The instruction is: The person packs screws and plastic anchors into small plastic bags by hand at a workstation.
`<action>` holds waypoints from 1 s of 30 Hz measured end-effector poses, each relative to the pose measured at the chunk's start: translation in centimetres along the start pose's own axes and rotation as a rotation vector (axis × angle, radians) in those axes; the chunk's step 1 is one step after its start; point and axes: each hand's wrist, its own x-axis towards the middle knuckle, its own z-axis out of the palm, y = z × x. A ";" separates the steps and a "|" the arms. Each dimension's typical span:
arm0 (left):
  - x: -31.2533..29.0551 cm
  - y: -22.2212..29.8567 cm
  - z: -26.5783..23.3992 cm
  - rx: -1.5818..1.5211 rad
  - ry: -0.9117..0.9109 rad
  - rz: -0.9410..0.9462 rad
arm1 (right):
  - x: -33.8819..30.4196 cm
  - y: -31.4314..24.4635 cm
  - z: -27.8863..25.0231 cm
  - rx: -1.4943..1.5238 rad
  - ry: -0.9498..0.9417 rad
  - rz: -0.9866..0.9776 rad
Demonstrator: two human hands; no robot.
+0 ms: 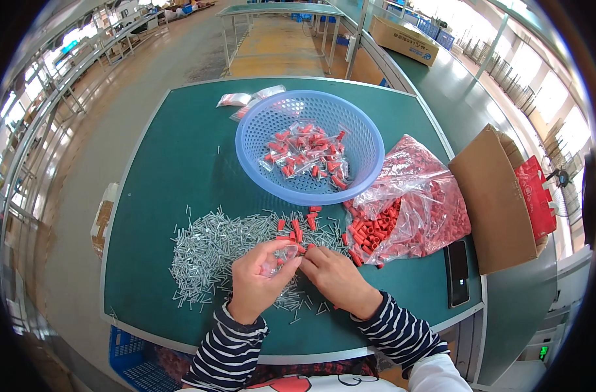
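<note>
Pinching a small, crumpled clear plastic bag (272, 264) between the thumb and fingers of my left hand (252, 281), I hold it over the near right part of a spread heap of thin silver metal screws (216, 251). My left fingers and palm cover much of the bag, so its mouth is hard to make out, as is anything inside it. My right hand (337, 281) is bent inward, fingertips bunched just beside my left thumb; a speck of red shows there, but I cannot tell whether those fingers grip it. My hands hide part of the heap, and the lower edge cuts off my navy-and-white striped sleeves (229, 346).

The bag's visible part seems to slant from my left palm up and to the right; its folds leave the true long axis unclear. Beyond my fingertips lie loose red plastic tubes (297, 230), some with their length running away from me, one crosswise near the light-blue perforated plastic basket (255, 166). To the right, a large clear plastic sack (435, 215) spills more red tubes onto the green tabletop (161, 163).
</note>
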 end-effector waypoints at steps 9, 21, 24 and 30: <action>-0.1 0.1 0.2 0.009 -0.027 -0.002 | -0.5 1.2 -0.6 0.191 0.048 0.139; -0.8 0.2 1.6 -0.024 -0.150 0.026 | 0.1 0.0 -3.8 0.364 0.229 0.228; -1.4 0.0 2.0 -0.018 -0.186 0.087 | 0.5 -0.7 -4.6 0.242 0.157 0.181; -1.5 0.3 2.0 -0.034 -0.203 0.130 | 0.7 -1.4 -5.8 0.094 -0.053 0.241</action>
